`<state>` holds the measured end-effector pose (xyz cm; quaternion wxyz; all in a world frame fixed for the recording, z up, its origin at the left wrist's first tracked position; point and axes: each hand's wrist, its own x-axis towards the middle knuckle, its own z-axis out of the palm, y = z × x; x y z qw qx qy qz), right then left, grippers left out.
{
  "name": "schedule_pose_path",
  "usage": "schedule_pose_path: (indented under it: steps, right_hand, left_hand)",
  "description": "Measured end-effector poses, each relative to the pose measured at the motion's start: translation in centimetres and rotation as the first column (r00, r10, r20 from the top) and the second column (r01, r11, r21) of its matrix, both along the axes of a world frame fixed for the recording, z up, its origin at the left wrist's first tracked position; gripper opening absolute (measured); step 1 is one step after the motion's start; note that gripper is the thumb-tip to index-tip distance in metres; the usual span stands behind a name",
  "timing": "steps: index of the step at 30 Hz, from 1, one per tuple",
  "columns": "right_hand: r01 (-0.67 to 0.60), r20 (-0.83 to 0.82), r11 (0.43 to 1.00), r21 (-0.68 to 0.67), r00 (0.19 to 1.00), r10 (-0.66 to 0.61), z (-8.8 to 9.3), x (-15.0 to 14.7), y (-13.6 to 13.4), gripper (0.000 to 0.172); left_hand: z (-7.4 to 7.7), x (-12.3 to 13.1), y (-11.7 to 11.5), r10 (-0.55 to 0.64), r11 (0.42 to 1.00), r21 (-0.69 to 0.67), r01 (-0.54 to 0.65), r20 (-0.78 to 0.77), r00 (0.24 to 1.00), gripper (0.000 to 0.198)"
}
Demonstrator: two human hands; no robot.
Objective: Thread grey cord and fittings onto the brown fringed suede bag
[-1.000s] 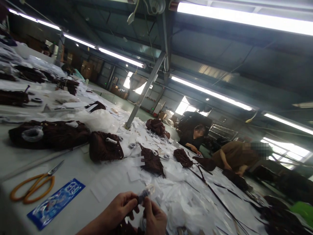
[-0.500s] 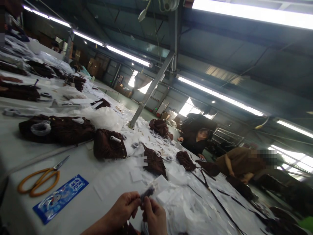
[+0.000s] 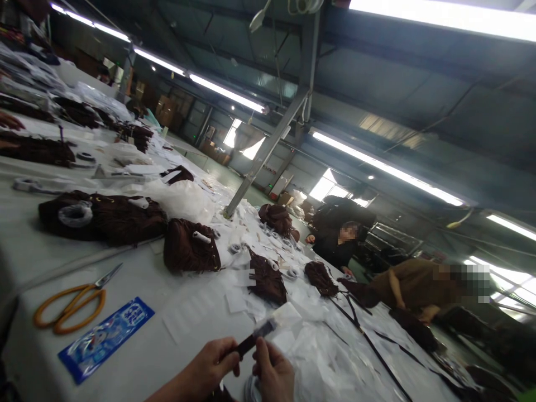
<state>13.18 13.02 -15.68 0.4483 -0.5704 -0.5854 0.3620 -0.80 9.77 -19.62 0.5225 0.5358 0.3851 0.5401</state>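
Observation:
Low in the middle of the head view, my left hand (image 3: 213, 363) is closed on a dark brown strap (image 3: 247, 346). The strap points up and to the right, and its far end is covered by a piece of clear film (image 3: 270, 326). My right hand (image 3: 274, 368) pinches at that covered end, thumb and fingers together. Below the right hand a pale, ring-like roll (image 3: 252, 388) shows in part. Brown material is partly visible under my left hand, cut off by the frame's bottom edge.
Orange-handled scissors (image 3: 71, 304) and a blue packet (image 3: 106, 338) lie to the left. Brown fringed bags (image 3: 192, 245) stand across the white table (image 3: 138, 368). Crumpled clear plastic (image 3: 330, 357) spreads to the right. Two people (image 3: 335, 243) work at the far side.
My hands have drawn slightly apart, and more of the brown strap shows between them. The whole view has shifted a little. Scissors and packet lie as before.

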Motion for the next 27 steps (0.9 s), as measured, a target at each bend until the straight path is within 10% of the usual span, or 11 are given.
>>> schedule_pose_path:
  steps: [4,11,19,27]
  right_hand:
    - [-0.028,0.124,0.997,0.077,0.992,0.018,-1.5,-0.5,-0.2,0.055]
    - [-0.127,0.208,0.989,0.081,0.972,0.108,-3.7,-1.0,-0.4,0.053]
    - [0.137,0.143,0.987,0.079,0.979,-0.147,-2.5,0.7,-0.2,0.051]
    - [-0.045,0.211,0.999,0.014,0.977,0.041,-0.5,0.8,1.3,0.047]
  left_hand:
    - [-2.4,0.4,-0.2,0.063,0.995,-0.076,-0.058,0.062,0.996,0.031]
    - [-1.2,0.0,0.4,0.039,0.999,-0.025,-0.038,0.055,0.998,0.034]
    - [-2.5,0.2,0.1,0.046,0.998,-0.052,-0.044,0.032,0.998,0.028]
    - [-1.5,-0.2,-0.6,-0.029,0.999,-0.034,0.027,-0.081,0.996,0.022]
